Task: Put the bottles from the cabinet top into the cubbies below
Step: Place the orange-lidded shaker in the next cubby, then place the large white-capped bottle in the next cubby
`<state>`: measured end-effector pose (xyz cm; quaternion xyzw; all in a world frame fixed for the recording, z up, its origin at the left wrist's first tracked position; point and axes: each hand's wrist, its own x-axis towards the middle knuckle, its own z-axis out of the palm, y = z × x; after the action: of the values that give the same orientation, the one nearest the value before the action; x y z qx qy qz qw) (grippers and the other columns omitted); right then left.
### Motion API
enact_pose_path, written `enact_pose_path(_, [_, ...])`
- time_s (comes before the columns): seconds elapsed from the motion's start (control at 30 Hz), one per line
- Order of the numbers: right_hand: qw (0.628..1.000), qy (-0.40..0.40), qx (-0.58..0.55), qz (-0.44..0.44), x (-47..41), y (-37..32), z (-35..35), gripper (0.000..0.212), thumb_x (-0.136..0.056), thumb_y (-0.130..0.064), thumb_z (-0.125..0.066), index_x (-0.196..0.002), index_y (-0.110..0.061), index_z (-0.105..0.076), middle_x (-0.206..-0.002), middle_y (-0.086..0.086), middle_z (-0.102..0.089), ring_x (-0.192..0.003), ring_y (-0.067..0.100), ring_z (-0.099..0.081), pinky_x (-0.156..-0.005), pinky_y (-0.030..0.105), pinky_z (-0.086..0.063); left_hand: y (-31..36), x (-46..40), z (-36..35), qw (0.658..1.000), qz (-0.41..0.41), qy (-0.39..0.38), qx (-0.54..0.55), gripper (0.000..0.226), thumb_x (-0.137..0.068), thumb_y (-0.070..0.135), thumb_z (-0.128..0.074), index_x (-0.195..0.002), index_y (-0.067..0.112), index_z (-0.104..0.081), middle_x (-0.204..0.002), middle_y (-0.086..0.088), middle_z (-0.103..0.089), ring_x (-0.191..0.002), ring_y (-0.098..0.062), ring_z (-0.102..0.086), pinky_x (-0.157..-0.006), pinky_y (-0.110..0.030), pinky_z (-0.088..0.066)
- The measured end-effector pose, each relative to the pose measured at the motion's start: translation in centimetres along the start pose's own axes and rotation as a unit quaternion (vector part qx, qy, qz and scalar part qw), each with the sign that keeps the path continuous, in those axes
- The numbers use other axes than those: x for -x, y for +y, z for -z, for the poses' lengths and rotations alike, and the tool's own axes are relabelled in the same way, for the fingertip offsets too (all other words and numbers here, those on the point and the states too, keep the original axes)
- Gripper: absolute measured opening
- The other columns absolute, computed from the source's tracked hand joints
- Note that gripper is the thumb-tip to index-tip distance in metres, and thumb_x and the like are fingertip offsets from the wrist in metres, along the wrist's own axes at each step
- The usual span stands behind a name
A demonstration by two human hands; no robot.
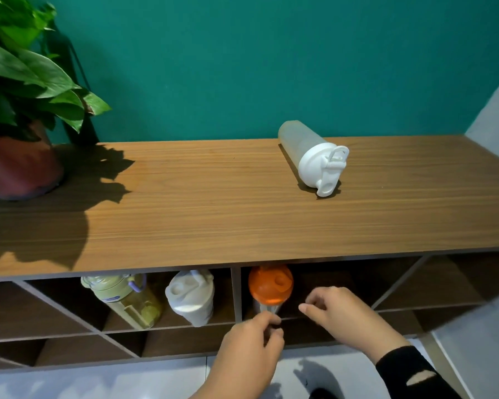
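A translucent bottle with a white lid [314, 159] lies on its side on the wooden cabinet top [199, 214], right of centre. In the cubby below, an orange-lidded bottle [270, 285] stands just right of the divider. My left hand [249, 352] reaches up from below, and its thumb and fingertips pinch the clear lower body of that bottle. To the right of the bottle, my right hand [339, 316] hovers with loosely curled fingers that hold nothing. The cubby to the left holds a green bottle [121, 300] and a white bottle [190, 298].
A potted plant [18, 165] stands at the far left of the cabinet top, its leaves hanging over the surface. Diagonal dividers split the outer cubbies [432, 283]. A teal wall runs behind and pale floor [98, 381] lies in front.
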<state>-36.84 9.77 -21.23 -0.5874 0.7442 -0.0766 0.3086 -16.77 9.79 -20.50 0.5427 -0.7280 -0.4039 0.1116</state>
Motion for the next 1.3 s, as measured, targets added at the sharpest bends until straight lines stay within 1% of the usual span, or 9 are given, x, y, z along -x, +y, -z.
enact_pose_path(0.07, [0.997, 0.016, -0.011, 0.07, 2.2, -0.7, 1.3, 0.04, -0.096, -0.055, -0.056, -0.08, -0.023, -0.072, -0.072, -0.001, -0.073, -0.067, 0.011, -0.07, -0.068, 0.038, -0.061, 0.5, 1.3, 1.9, 0.984, -0.154, 0.081, -0.023, 0.018, -0.095, 0.039, -0.053, -0.106, 0.038, -0.066, -0.085, 0.023, -0.06, -0.076, 0.005, -0.056, -0.069, -0.009, -0.04])
enact_pose_path(0.17, [0.946, 0.232, -0.092, 0.208, 4.5, -2.6, 2.8, 0.046, -0.097, -0.051, -0.055, -0.064, -0.02, -0.064, -0.06, -0.004, -0.06, -0.062, 0.015, -0.062, -0.059, 0.037, -0.051, 1.5, 0.5, 5.4, 0.929, -0.299, 0.215, -0.031, 0.022, -0.095, 0.033, -0.052, -0.102, 0.026, -0.071, -0.091, 0.019, -0.065, -0.088, 0.001, -0.058, -0.079, -0.014, -0.044])
enact_pose_path(0.3, [0.887, 0.373, -0.23, 0.146, 1.8, -5.3, 6.2, 0.029, -0.088, -0.041, -0.072, -0.11, -0.023, -0.064, -0.107, -0.009, -0.063, -0.102, 0.007, -0.061, -0.088, 0.024, -0.051, 3.8, -4.7, 9.9, 0.933, -0.223, 0.27, -0.088, 0.034, -0.096, 0.036, -0.051, -0.125, 0.023, -0.064, -0.117, 0.011, -0.063, -0.112, -0.007, -0.054, -0.098, -0.028, -0.044])
enact_pose_path(0.4, [0.877, 0.343, -0.333, 0.042, -2.4, -6.0, 8.4, 0.084, -0.083, -0.038, -0.081, -0.151, -0.029, -0.033, -0.149, -0.001, -0.041, -0.135, 0.017, -0.043, -0.107, 0.04, -0.043, 3.5, -8.9, 11.6, 0.95, -0.145, 0.234, -0.151, 0.042, -0.098, 0.04, -0.051, -0.137, 0.026, -0.056, -0.136, 0.006, -0.057, -0.127, -0.015, -0.048, -0.108, -0.035, -0.035])
enact_pose_path(0.57, [0.855, 0.364, -0.368, 0.025, -8.0, -7.1, 10.4, 0.118, -0.075, -0.037, -0.089, -0.161, -0.03, -0.008, -0.163, 0.007, -0.021, -0.146, 0.029, -0.033, -0.113, 0.046, -0.034, 2.1, -10.7, 10.8, 0.941, -0.092, 0.198, -0.261, 0.058, -0.098, 0.056, -0.037, -0.148, 0.027, -0.044, -0.16, -0.001, -0.035, -0.15, -0.019, -0.023, -0.124, -0.041, -0.013])
enact_pose_path(0.97, [0.815, 0.451, -0.36, 0.057, -10.7, -7.6, 10.8, 0.106, -0.074, -0.035, -0.085, -0.155, -0.03, -0.018, -0.148, 0.007, -0.039, -0.126, 0.025, -0.051, -0.104, 0.039, -0.048, 2.0, -10.6, 10.7, 0.939, -0.122, 0.221, -0.234, 0.065, -0.096, 0.058, -0.041, -0.152, 0.026, -0.035, -0.159, 0.0, -0.036, -0.149, -0.016, -0.025, -0.124, -0.043, -0.018])
enact_pose_path(1.1, [0.823, 0.415, -0.361, 0.14, -4.5, -8.5, 10.7, 0.103, -0.075, -0.027, -0.088, -0.153, -0.034, -0.021, -0.135, -0.014, -0.046, -0.112, 0.008, -0.056, -0.088, 0.011, -0.042, 2.5, -8.8, 11.7, 0.943, -0.183, 0.249, -0.122, 0.083, -0.092, 0.054, -0.056, -0.158, 0.027, -0.013, -0.165, 0.003, -0.021, -0.152, -0.013, -0.017, -0.123, -0.048, -0.022])
enact_pose_path(1.2, [0.854, 0.349, -0.317, 0.219, 2.1, -8.9, 11.1, 0.107, -0.069, -0.029, -0.092, -0.149, -0.048, -0.025, -0.126, -0.051, -0.039, -0.119, -0.01, -0.051, -0.099, 0.02, -0.043, 3.3, -5.7, 12.9, 0.907, -0.255, 0.292, -0.167, 0.096, -0.086, 0.054, -0.062, -0.158, 0.017, -0.011, -0.167, -0.003, -0.014, -0.153, -0.017, -0.013, -0.124, -0.05, -0.017])
enact_pose_path(1.3, [0.899, 0.267, -0.241, 0.249, 8.3, -9.0, 11.5, 0.112, -0.053, -0.049, -0.087, -0.144, -0.066, -0.025, -0.138, -0.04, -0.045, -0.131, -0.002, -0.051, -0.108, 0.033, -0.045, 4.7, -1.7, 13.7, 0.877, -0.33, 0.271, -0.22, 0.103, -0.079, 0.058, -0.064, -0.158, 0.013, -0.016, -0.162, -0.002, -0.026, -0.151, -0.017, -0.022, -0.123, -0.043, -0.018])
